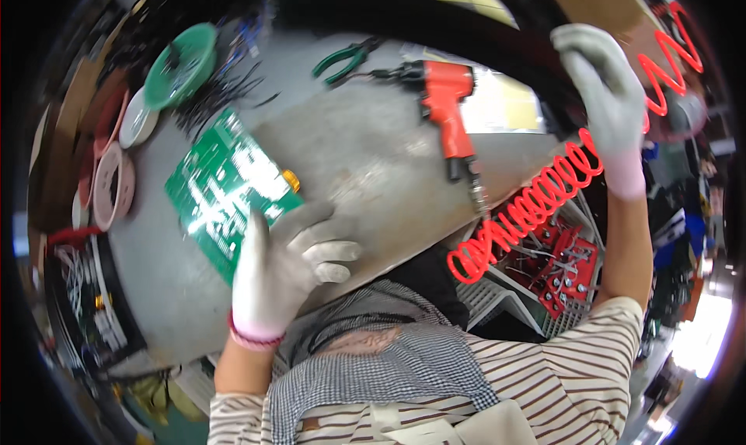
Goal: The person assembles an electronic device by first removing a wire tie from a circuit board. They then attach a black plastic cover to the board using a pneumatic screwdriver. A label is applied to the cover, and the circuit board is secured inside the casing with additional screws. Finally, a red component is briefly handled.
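Note:
My left hand (pixel 291 262), in a white glove, is open at the near right corner of a green circuit board (pixel 221 185). Its thumb overlaps the board's edge, the fingers are spread and loosely bent, and nothing is in them. An orange-yellow part (pixel 291 181) sits on the board's right edge. At the upper right, my gloved right hand (pixel 606 84) has its fingers curled at the end of a long black strip (pixel 435 26). The strip is blurred and crosses the top of the view; what it is cannot be made out.
A red air screwdriver (pixel 447 103) lies mid-table, its coiled red hose (pixel 536 196) running right. Green-handled pliers (pixel 342 63) lie beyond. At left stand a green bowl (pixel 183 68) and a pink basket (pixel 114 185). A crate (pixel 571 321) with red parts is below the table edge.

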A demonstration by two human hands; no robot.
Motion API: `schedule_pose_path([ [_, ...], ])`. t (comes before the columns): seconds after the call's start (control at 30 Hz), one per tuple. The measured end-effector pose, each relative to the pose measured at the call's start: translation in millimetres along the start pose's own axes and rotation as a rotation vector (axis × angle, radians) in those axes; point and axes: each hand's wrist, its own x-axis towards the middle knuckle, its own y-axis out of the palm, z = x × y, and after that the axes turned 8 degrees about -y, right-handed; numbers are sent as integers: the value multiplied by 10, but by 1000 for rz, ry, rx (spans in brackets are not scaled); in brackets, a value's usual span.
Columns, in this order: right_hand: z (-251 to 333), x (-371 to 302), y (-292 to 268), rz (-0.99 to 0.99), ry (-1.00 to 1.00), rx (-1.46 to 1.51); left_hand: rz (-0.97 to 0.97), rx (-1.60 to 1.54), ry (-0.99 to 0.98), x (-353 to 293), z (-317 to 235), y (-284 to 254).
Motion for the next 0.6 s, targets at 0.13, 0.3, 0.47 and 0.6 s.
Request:
schedule_pose_path([
  [0.13, 729, -88, 280, 439, -462, 59, 365, -532, -371, -83, -105, -185],
  [0.3, 906, -101, 899, 574, -601, 452, 399, 307, -452, -350, 31, -269],
  [0.47, 183, 130, 1533, 301, -3, 470, -173, 158, 62, -270, -51, -185],
  [0.6, -822, 427, 1973, 603, 313, -245, -308, 18, 422, -326, -239, -340],
])
